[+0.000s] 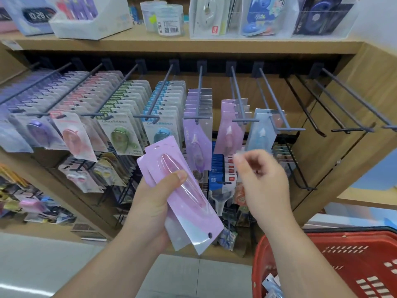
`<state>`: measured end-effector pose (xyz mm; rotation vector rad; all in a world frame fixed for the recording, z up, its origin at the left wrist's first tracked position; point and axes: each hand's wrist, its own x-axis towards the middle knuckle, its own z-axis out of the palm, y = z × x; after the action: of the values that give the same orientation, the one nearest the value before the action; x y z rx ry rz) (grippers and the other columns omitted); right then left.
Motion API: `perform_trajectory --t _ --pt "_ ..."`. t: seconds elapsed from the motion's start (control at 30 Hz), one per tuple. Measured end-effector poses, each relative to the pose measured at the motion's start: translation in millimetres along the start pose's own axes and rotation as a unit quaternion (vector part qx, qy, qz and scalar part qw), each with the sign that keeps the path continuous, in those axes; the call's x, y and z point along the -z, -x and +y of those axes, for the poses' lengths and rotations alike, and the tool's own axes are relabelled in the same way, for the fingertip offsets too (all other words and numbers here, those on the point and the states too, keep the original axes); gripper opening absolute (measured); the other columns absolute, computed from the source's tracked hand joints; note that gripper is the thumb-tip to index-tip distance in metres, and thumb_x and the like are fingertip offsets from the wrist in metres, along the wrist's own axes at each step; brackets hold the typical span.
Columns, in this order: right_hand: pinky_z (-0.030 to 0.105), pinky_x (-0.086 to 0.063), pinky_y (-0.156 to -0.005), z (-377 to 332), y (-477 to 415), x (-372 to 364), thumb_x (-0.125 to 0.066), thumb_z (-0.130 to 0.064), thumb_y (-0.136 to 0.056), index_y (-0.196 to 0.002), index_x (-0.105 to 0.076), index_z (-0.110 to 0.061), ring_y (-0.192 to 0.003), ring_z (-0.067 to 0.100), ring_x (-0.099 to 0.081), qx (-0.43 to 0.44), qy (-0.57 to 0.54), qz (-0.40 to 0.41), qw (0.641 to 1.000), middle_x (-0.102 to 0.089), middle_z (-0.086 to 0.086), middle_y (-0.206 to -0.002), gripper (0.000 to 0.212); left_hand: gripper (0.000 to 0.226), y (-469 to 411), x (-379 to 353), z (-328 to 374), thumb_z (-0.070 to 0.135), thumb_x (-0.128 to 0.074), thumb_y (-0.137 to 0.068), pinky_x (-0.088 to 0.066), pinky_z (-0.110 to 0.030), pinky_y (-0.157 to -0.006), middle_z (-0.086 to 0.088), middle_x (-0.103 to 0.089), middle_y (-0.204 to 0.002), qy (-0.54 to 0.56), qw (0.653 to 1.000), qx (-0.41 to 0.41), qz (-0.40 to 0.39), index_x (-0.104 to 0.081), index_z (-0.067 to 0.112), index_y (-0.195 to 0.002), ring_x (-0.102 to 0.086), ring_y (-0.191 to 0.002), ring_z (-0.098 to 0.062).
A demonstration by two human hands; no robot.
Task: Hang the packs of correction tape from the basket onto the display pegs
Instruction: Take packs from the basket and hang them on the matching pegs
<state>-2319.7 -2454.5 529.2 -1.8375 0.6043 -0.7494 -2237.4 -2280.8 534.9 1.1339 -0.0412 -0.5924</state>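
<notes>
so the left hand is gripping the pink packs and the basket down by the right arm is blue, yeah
Not quite: the basket is red, not blue, as the head view shows. The left hand does grip the pink packs.

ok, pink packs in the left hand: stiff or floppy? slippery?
Probably fairly stiff: the pink packs stick out flat past the left hand without drooping. Likely light, since one hand holds several. Their glossy fronts may be slippery; the stack is fanned, so packs could slide apart.
</notes>
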Motion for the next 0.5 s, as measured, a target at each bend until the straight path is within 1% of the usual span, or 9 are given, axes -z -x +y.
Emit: perform_trajectory --t 0.03,0.1,0.13,0.2,0.27,0.3,0.33,0.4,0.5 --pt "0.024 -0.049 -0.069 -5 7 2 -0.071 -0.054 -0.081 -0.080 -0.068 -0.027 -0.073 0.005 -0.060 -0.023 -0.031 -0.081 0.996 -0.067 -0.010 -0.079 0.027 0.061 -1 -2 -1 0.022 -0.076 -0.069 -0.064 -0.046 -0.072 -0.026 -0.072 -0.107 0.016 1.000 -0.007 0.007 -0.066 0.009 -0.128 -0.074 -0.088 -0.034" --pt "0.027 -0.050 -0.064 -11 16 3 -0.078 -0.060 -0.063 -0.078 -0.070 -0.026 -0.068 0.009 -0.058 -0.062 -0.071 -0.238 0.967 -0.066 -0.007 -0.073 0.038 0.054 -2 -5 -3 0.022 -0.075 -0.071 -0.063 -0.044 -0.069 -0.017 -0.070 -0.095 0.036 0.999 -0.023 0.022 -0.066 0.010 -0.123 -0.072 -0.083 -0.032" --pt "0.028 -0.050 -0.064 -10 19 3 -0.083 -0.059 -0.058 -0.080 -0.071 -0.027 -0.068 0.010 -0.058 -0.067 -0.067 -0.276 0.956 -0.066 -0.007 -0.073 0.041 0.050 -3 -7 -3 0.023 -0.075 -0.072 -0.062 -0.045 -0.069 -0.014 -0.068 -0.091 0.041 0.998 -0.032 0.029 -0.066 0.012 -0.119 -0.072 -0.082 -0.031" --pt "0.029 -0.052 -0.064 -7 24 3 -0.092 -0.052 -0.056 -0.084 -0.072 -0.028 -0.067 0.009 -0.057 -0.072 -0.052 -0.276 0.957 -0.067 -0.008 -0.073 0.042 0.046 -4 -7 -3 0.024 -0.077 -0.072 -0.062 -0.047 -0.071 -0.009 -0.067 -0.086 0.047 0.997 -0.044 0.041 -0.065 0.014 -0.115 -0.071 -0.081 -0.030" --pt "0.030 -0.054 -0.067 -5 27 0 -0.096 -0.041 -0.060 -0.089 -0.073 -0.027 -0.069 0.010 -0.059 -0.087 -0.049 -0.259 0.961 -0.071 -0.006 -0.078 0.039 0.049 -3 -9 -3 0.022 -0.081 -0.072 -0.062 -0.053 -0.077 -0.010 -0.068 -0.088 0.051 0.997 -0.041 0.047 -0.066 0.014 -0.118 -0.073 -0.086 -0.032" --pt "0.032 -0.056 -0.069 -5 29 -2 -0.096 -0.037 -0.063 -0.090 -0.073 -0.025 -0.070 0.012 -0.062 -0.093 -0.052 -0.265 0.958 -0.073 -0.003 -0.082 0.037 0.053 -2 -10 -2 0.020 -0.083 -0.072 -0.062 -0.055 -0.079 -0.011 -0.069 -0.091 0.049 0.997 -0.037 0.052 -0.066 0.013 -0.122 -0.073 -0.088 -0.034" --pt "0.032 -0.058 -0.070 -5 31 -3 -0.095 -0.033 -0.067 -0.089 -0.073 -0.022 -0.071 0.014 -0.064 -0.098 -0.065 -0.274 0.954 -0.075 0.001 -0.084 0.033 0.057 -1 -12 -2 0.020 -0.085 -0.071 -0.063 -0.055 -0.079 -0.013 -0.069 -0.093 0.045 0.997 -0.031 0.057 -0.066 0.012 -0.124 -0.073 -0.089 -0.035" --pt "0.030 -0.057 -0.065 -6 33 -6 -0.088 -0.022 -0.078 -0.087 -0.069 -0.013 -0.072 0.016 -0.065 -0.127 -0.117 -0.273 0.946 -0.074 0.007 -0.082 0.023 0.060 0 -15 0 0.020 -0.089 -0.069 -0.062 -0.056 -0.077 -0.016 -0.069 -0.098 0.046 0.997 -0.016 0.056 -0.065 0.013 -0.124 -0.073 -0.089 -0.036" --pt "0.033 -0.056 -0.067 -8 34 -6 -0.076 -0.014 -0.089 -0.101 -0.065 -0.004 -0.078 0.019 -0.069 -0.169 -0.173 -0.265 0.933 -0.076 0.011 -0.091 0.019 0.066 4 -19 3 0.030 -0.082 -0.069 -0.064 -0.052 -0.071 -0.019 -0.072 -0.103 0.059 0.997 0.001 0.051 -0.065 0.009 -0.129 -0.076 -0.085 -0.033"
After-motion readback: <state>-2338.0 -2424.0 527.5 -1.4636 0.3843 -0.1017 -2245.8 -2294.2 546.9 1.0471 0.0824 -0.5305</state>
